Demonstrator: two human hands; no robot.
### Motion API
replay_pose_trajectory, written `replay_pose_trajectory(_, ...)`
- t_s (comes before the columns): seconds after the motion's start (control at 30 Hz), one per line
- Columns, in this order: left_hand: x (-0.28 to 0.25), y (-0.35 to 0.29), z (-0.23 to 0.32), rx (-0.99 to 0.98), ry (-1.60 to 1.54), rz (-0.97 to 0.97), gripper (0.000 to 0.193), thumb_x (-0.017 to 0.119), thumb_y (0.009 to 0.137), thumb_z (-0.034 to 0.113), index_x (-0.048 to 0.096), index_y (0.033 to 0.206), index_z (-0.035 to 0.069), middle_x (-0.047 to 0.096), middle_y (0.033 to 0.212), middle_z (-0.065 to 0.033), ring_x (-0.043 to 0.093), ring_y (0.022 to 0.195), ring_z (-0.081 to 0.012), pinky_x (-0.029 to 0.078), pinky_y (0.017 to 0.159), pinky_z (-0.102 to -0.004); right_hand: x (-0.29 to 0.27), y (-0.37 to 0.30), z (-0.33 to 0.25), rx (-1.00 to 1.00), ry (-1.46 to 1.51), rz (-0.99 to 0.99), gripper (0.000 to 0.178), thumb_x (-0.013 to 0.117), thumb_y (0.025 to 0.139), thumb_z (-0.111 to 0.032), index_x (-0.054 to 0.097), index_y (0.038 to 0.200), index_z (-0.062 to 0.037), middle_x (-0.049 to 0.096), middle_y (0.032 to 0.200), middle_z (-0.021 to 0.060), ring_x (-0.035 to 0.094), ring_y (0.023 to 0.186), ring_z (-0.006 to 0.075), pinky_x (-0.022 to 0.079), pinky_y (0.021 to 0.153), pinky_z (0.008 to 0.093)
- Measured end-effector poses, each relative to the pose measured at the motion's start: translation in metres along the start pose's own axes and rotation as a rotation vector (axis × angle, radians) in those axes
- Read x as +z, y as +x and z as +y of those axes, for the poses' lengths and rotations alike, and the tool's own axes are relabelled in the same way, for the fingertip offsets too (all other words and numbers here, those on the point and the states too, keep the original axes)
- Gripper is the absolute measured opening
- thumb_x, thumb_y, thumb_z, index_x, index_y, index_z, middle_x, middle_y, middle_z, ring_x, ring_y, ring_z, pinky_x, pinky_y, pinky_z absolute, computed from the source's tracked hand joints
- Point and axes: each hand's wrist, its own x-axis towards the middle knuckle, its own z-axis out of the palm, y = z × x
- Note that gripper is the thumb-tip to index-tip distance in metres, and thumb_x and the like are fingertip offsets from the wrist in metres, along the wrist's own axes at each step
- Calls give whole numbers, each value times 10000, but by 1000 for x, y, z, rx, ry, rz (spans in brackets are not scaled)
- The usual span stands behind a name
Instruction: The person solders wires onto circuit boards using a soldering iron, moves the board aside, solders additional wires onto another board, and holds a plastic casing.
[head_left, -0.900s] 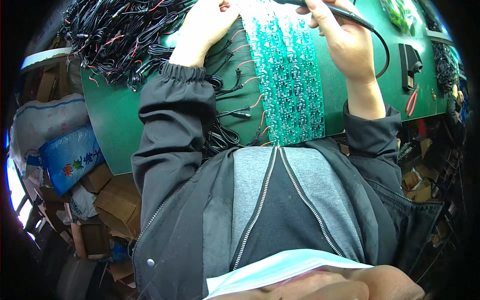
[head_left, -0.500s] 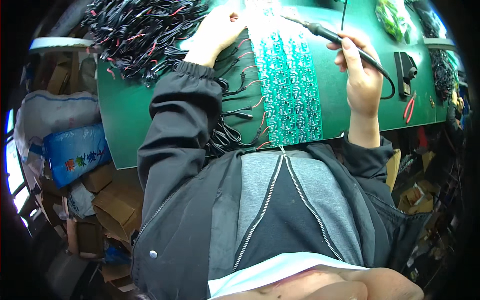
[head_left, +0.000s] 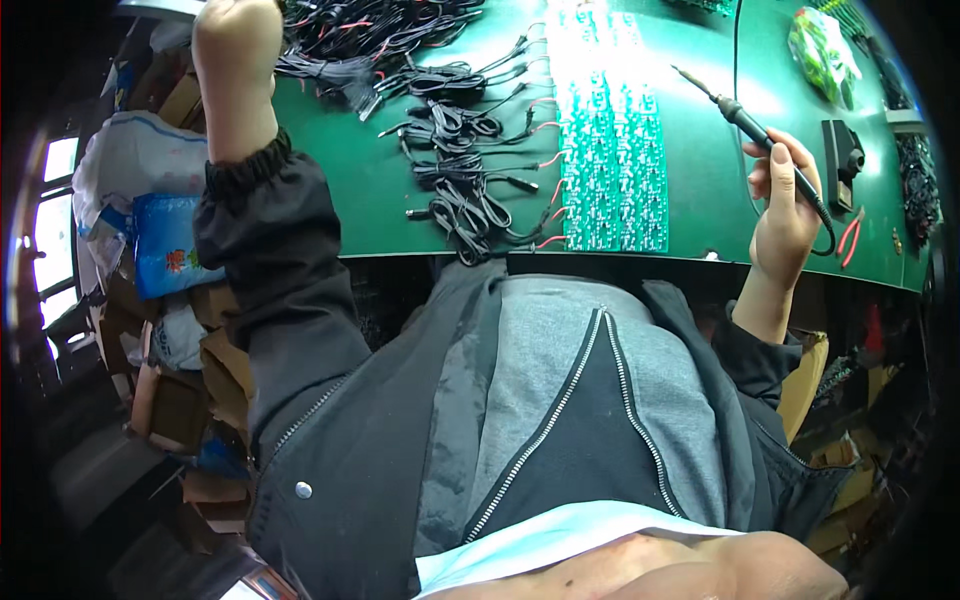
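Observation:
My right hand (head_left: 787, 205) is closed round the black handle of a soldering iron (head_left: 745, 122). The iron's bare metal tip points up and left, held apart from the green circuit boards (head_left: 615, 190). At the far left, my left hand (head_left: 238, 45) is beside a pile of black cables (head_left: 375, 35); its fingers are hidden, so their state does not show. Bundled black cables (head_left: 455, 155) lie left of the boards, with thin red leads running to the boards' left edge.
Green table (head_left: 700, 215) under a bright light. On its right are a black iron stand (head_left: 842, 165), red-handled pliers (head_left: 851, 238) and a bag of green things (head_left: 825, 60). Left of the table sit a blue packet (head_left: 165, 245) and cardboard boxes (head_left: 170, 405).
My left hand has left the boards' upper left edge and moved left to the cable pile. My right hand has shifted slightly, taking the soldering iron's tip off the boards. The view has shifted.

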Motion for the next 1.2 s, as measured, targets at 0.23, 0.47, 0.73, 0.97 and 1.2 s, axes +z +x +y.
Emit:
replay_pose_trajectory(0.23, 33, -17, -160, 672, 1076, -753, 207, 563, 914, 160, 738, 908, 50, 703, 849, -182, 687, 832, -369, 540, 766, -469, 4, -13, -10, -35, 24, -22, 273, 602, 1053, -195, 671, 1179, 37, 745, 975, 126, 556, 751, 60, 433, 655, 207)
replay_pose_trajectory(0.47, 95, -59, -176, 198, 982, -598, 286, 658, 940, 347, 696, 1065, 93, 702, 1079, -141, 702, 1006, -333, 563, 855, -456, 15, -35, -24, -46, 9, -63, 236, 592, 1052, -162, 661, 1166, 33, 732, 963, 106, 539, 733, 55, 433, 631, 200)
replay_pose_trajectory(0.73, 21, -32, -103, -159, 422, -807, 431, 712, 955, 381, 725, 1203, 29, 745, 997, -51, 649, 890, -120, 504, 798, -274, -5, -33, -12, 11, -2, -3, 265, 586, 1062, -190, 663, 1200, 23, 732, 981, 115, 529, 741, 54, 421, 646, 198)
replay_pose_trajectory(0.97, -23, -74, -89, -122, 288, -953, 328, 676, 1005, 294, 730, 1190, 30, 745, 1049, -53, 662, 982, -124, 520, 897, -297, 6, -27, -4, 26, 17, -42, 279, 589, 1060, -195, 662, 1207, 31, 738, 983, 123, 535, 750, 60, 427, 656, 205)
replay_pose_trajectory(1.2, 22, -102, -87, 67, 500, -774, 388, 661, 973, 416, 728, 1065, 46, 723, 993, -106, 696, 922, -261, 535, 822, -341, 20, -26, -3, 16, 28, -57, 277, 591, 1055, -187, 662, 1199, 38, 741, 989, 132, 543, 745, 67, 425, 648, 202)
